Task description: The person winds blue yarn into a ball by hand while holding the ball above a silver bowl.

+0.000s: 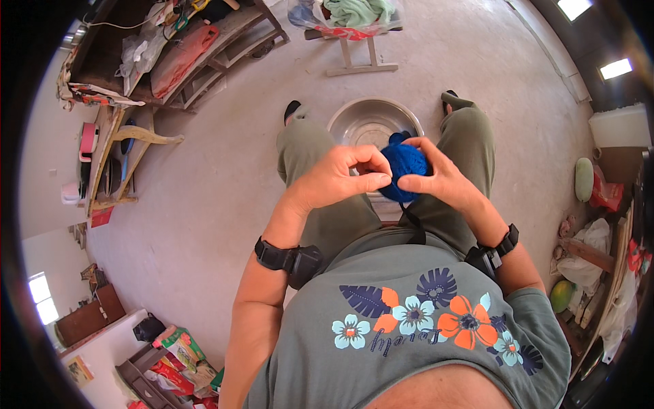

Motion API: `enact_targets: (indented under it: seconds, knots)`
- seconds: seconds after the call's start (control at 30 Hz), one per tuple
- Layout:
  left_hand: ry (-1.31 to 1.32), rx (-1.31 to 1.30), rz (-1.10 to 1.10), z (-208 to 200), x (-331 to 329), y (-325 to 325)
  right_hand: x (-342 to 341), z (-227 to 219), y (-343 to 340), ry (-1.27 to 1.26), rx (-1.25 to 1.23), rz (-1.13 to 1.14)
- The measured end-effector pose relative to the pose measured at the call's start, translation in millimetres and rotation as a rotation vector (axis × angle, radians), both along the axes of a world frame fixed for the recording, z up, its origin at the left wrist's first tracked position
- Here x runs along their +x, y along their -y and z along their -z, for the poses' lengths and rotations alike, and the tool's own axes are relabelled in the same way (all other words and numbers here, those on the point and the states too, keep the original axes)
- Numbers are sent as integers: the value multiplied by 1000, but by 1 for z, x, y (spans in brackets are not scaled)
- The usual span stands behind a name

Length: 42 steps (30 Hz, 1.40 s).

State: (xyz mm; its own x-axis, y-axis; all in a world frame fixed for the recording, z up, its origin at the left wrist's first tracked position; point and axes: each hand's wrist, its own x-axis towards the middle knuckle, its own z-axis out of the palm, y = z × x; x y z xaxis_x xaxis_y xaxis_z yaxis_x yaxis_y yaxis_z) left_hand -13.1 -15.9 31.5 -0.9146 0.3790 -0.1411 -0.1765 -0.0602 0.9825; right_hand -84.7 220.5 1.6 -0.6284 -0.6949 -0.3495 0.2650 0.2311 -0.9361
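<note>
A ball of bright blue yarn [407, 162] is held up above my lap, between my two hands. My right hand [446, 176] curves round its right side, thumb in front and fingers over the top. My left hand [334, 178] is closed in a pinch against the ball's left side; any strand between the thumb and fingertips is too small to see. Just beyond the ball stands a shiny metal basin [346, 126] on the floor between my feet. More dark blue yarn [398, 138] shows at the basin's right side, partly hidden by the ball.
Ahead is a small wooden stool [361, 68] bearing a plastic bag with green cloth. A wooden shelf [235, 51] with bags stands at the far left. Along the right wall lie a pale green melon [584, 178], plastic bags and boards. Boxes and packets [178, 347] fill the lower left.
</note>
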Motion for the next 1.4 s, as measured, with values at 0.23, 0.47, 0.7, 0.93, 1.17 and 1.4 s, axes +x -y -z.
enact_targets:
  seconds: [0.23,0.47,0.7,0.93,1.17,1.4]
  knots:
    - [-182,-226,-107,7,-4,2,1,-10,-8,314,-104,-169]
    - [7,-65,-320,30,-2,7,0,-10,-19,597,-485,-199]
    - [137,-113,-219,40,5,-2,-6,-12,-7,466,-620,75]
    - [154,-83,-3,30,8,-14,-6,-17,7,336,-427,316]
    - [50,44,6,11,8,-5,-1,1,-1,-130,15,115]
    - [-93,-126,-100,11,-3,3,5,-9,-8,214,-58,-237]
